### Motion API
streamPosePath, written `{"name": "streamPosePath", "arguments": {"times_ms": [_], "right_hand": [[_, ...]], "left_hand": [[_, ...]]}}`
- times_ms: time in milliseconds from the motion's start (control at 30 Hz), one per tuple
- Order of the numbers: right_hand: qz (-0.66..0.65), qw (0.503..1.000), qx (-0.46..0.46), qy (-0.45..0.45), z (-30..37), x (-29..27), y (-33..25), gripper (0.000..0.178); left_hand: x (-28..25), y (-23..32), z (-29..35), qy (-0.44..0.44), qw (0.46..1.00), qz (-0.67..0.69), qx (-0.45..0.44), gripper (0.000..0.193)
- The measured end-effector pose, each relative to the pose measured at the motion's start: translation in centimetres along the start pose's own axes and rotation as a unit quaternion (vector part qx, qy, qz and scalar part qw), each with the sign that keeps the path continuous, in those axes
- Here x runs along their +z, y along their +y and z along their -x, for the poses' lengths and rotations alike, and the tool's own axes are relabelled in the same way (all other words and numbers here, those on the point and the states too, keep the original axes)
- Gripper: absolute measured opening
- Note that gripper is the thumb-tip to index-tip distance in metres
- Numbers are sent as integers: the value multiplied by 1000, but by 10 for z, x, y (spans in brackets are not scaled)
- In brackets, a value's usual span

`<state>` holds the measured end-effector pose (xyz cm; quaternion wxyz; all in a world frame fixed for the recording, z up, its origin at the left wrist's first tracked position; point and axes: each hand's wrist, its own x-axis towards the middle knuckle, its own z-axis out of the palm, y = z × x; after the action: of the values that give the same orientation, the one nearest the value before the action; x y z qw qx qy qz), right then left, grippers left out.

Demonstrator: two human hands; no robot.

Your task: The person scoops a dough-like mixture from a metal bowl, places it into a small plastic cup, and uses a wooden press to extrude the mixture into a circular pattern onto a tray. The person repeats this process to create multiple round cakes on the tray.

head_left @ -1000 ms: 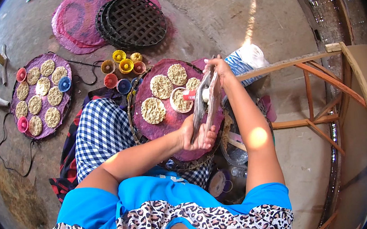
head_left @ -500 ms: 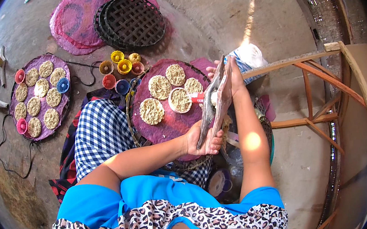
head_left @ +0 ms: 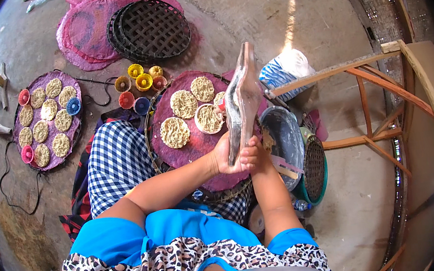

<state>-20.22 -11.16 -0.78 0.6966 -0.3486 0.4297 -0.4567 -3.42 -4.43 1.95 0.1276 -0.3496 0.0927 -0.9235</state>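
Observation:
My left hand [head_left: 224,156] and my right hand [head_left: 252,154] are both closed around the lower ends of a long two-armed hand press [head_left: 245,97]. The press stands tilted over a round tray lined with purple-pink cloth [head_left: 198,157], and its two arms lie close together. At its left side a small red part shows above a white ring [head_left: 199,128] filled with squiggly dough strands. Beside the ring lie several flat rounds of stranded dough [head_left: 175,133]. The press hides the right part of the tray and one dough round partly.
Yellow, red and blue small cups [head_left: 144,81] stand beyond the tray. Another tray [head_left: 70,135] of dough rounds lies left. Stacked dark woven trays [head_left: 154,29] rest on pink cloths [head_left: 81,28]. A grey basin [head_left: 287,141] and a wooden frame [head_left: 333,72] are on the right.
My right hand has moved from the far end of the press down beside my left hand. The press arms have come closer together and stand more upright.

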Motion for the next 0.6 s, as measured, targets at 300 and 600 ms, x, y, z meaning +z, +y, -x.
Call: {"name": "streamPosePath", "arguments": {"times_ms": [300, 600], "right_hand": [[735, 590, -326, 79, 26, 41, 22, 48], [722, 612, -313, 78, 28, 72, 32, 65]], "left_hand": [[17, -32, -4, -13, 994, -80, -75, 64], [21, -46, -1, -4, 989, -91, -113, 72]]}}
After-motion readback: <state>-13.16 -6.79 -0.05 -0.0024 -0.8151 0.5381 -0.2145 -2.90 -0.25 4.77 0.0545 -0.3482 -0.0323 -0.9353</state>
